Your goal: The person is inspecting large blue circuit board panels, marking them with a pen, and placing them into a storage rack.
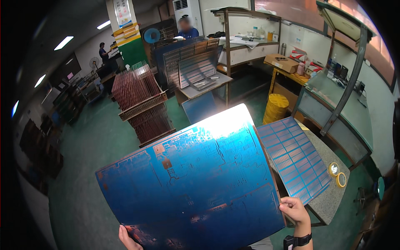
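Note:
A large blue circuit board panel (187, 183) with copper-coloured traces is held up in front of me, tilted, with a bright glare along its top edge. At its lower left corner my left hand (127, 239) grips the edge, its fingers partly hidden behind the panel. My right hand (295, 209) pinches the lower right edge between thumb and fingers; a black device is strapped to that wrist. Just right of the held panel, a second blue panel (294, 156) with a grid of copper-coloured blocks lies on a speckled grey table (329, 204).
Two yellow tape rolls (334, 168) sit on the grey table. Ahead stand a rack of upright panels (135, 89) and a small table with framed screens (198, 68). A yellow drum (276, 109) and a glass-topped bench (346, 108) are right. Two people are farther back.

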`<control>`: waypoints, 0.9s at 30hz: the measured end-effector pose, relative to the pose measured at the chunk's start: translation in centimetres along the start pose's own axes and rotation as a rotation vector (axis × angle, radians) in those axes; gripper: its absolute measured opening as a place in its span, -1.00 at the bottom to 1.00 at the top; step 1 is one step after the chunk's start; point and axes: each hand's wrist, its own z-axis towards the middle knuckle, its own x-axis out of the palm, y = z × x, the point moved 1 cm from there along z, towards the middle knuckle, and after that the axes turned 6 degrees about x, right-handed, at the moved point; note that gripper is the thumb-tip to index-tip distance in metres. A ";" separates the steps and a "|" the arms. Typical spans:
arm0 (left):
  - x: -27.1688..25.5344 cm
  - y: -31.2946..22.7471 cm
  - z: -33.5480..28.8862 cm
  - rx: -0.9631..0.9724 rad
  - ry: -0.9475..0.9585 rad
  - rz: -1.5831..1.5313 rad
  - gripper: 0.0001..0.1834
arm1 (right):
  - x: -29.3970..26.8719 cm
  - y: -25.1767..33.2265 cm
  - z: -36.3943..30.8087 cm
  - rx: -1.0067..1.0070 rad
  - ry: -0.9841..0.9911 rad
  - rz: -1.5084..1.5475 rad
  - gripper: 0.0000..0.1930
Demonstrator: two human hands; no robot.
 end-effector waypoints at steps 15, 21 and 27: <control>0.4 -2.2 -0.9 -0.059 0.088 -0.032 -0.64 | -0.4 -0.7 0.3 0.005 -0.029 -0.063 -0.82; -0.6 -0.7 -0.1 -0.073 0.057 -0.058 -0.65 | -0.6 -1.4 0.3 -0.003 -0.029 -0.040 -0.83; -0.7 -0.6 -0.1 -0.054 0.062 -0.057 -0.66 | -0.2 -0.7 0.3 0.006 -0.015 -0.027 -0.82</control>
